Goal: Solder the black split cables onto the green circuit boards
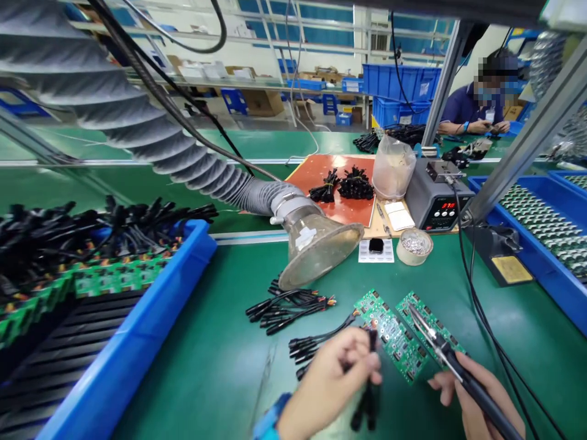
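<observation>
My left hand [323, 382] pinches black cables [365, 408] with connector ends hanging toward the bench front; they are slightly blurred. In my right hand [488, 397] is a soldering iron [452, 360], its tip pointing up and left over the right-hand green circuit board [413, 302]. Whether the tip touches that board I cannot tell. A second green circuit board [389, 339] lies beside it, just beyond my left fingers. Several black cables [305, 349] reach its upper left corner, partly hidden by my left hand. Loose black cables [284, 308] with bare coloured ends lie farther left.
A fume extractor hood [321, 244] hangs over the bench. A blue bin [156, 330] of boards and cables stands left. At right are a soldering station [426, 195], a round tin [415, 247], an iron stand [498, 256] and a blue tray [562, 299]. A co-worker [463, 107] sits opposite.
</observation>
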Action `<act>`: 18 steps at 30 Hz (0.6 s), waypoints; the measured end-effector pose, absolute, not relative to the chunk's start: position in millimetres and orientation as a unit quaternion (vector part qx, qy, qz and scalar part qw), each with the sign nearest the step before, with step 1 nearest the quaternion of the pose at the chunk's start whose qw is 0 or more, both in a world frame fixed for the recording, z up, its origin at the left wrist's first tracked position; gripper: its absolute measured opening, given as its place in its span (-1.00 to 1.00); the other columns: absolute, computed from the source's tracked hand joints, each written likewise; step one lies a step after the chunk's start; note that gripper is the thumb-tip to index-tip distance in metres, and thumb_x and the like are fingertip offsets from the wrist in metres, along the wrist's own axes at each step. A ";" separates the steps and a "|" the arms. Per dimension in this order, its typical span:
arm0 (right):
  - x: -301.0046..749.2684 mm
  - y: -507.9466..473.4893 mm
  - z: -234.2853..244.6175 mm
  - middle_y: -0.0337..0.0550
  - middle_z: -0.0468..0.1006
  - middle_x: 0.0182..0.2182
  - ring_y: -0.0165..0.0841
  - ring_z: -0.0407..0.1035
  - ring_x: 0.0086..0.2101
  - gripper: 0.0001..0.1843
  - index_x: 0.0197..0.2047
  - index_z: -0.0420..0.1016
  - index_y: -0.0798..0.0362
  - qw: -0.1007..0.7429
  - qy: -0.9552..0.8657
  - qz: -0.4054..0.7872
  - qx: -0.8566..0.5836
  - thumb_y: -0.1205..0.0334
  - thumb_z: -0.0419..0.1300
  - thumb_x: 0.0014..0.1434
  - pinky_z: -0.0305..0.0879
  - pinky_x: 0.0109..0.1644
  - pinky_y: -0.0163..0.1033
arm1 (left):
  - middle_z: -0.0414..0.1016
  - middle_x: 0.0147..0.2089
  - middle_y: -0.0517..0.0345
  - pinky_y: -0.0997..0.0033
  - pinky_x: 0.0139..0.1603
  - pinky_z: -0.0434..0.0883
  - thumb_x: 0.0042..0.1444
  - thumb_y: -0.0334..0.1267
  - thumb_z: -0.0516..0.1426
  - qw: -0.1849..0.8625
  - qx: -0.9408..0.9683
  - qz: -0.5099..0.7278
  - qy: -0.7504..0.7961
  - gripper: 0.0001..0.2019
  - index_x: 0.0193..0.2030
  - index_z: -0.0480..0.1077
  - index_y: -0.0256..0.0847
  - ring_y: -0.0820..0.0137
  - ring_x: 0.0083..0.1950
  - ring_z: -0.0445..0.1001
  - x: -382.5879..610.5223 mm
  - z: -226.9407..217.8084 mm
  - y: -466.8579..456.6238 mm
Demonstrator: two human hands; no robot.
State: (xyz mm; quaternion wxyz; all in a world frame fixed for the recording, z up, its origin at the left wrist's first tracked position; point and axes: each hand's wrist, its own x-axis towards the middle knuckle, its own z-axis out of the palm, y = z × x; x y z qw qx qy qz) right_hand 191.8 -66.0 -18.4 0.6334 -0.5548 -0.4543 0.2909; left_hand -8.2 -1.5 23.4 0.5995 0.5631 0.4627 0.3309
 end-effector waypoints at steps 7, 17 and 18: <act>193.6 -53.8 -16.9 -0.13 0.59 -0.33 -0.27 0.51 -0.35 -0.74 -0.07 0.48 0.01 0.555 -0.549 0.276 -0.560 0.27 0.18 0.13 0.50 -0.29 -0.22 | 0.45 -0.47 0.22 0.52 -0.42 0.31 0.07 -0.26 0.13 0.679 0.554 0.245 0.415 -0.86 -0.27 0.24 -0.20 0.46 -0.43 0.46 25.0 2.3 -23.2; 186.5 -50.1 -11.9 -0.16 0.56 -0.31 -0.32 0.49 -0.30 -0.69 -0.08 0.41 -0.03 0.530 -0.508 0.351 -0.582 0.23 0.26 0.07 0.48 -0.27 -0.29 | 0.47 -0.43 0.18 0.48 -0.38 0.37 0.10 -0.27 0.11 0.665 0.578 0.251 0.401 -0.87 -0.23 0.25 -0.21 0.45 -0.41 0.46 21.7 3.9 -22.5; 185.5 -47.5 -10.8 -0.17 0.56 -0.34 -0.32 0.50 -0.32 -0.69 -0.10 0.41 -0.03 0.534 -0.501 0.362 -0.576 0.20 0.27 0.06 0.49 -0.28 -0.27 | 0.47 -0.43 0.18 0.48 -0.38 0.37 0.09 -0.28 0.11 0.660 0.582 0.252 0.402 -0.87 -0.23 0.26 -0.21 0.45 -0.42 0.45 21.9 4.4 -22.8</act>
